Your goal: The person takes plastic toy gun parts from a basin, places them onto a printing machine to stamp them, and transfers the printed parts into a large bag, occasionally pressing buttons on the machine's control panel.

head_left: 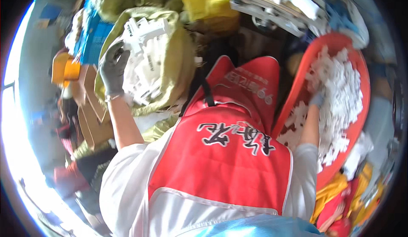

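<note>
My left hand [111,70], in a grey glove, is at the left rim of a yellow-green woven sack [180,54]. Its thumb and fingers look apart, with no thing plainly gripped between them. White plastic parts [146,73] fill the sack, and a few branched white pieces [142,30] lie close to my fingertips. On the right, my right hand [316,99], gloved too, reaches into a long red tub [293,92] of small white plastic pieces [340,96]. That hand is blurred, and its fingers are hidden among the pieces.
A yellow bag [210,5] and a stack of white frames [276,7] are at the far side. Cardboard [91,109] and a blue crate [95,37] stand left of the sack. Yellow and red cloth [340,198] lies at the near right.
</note>
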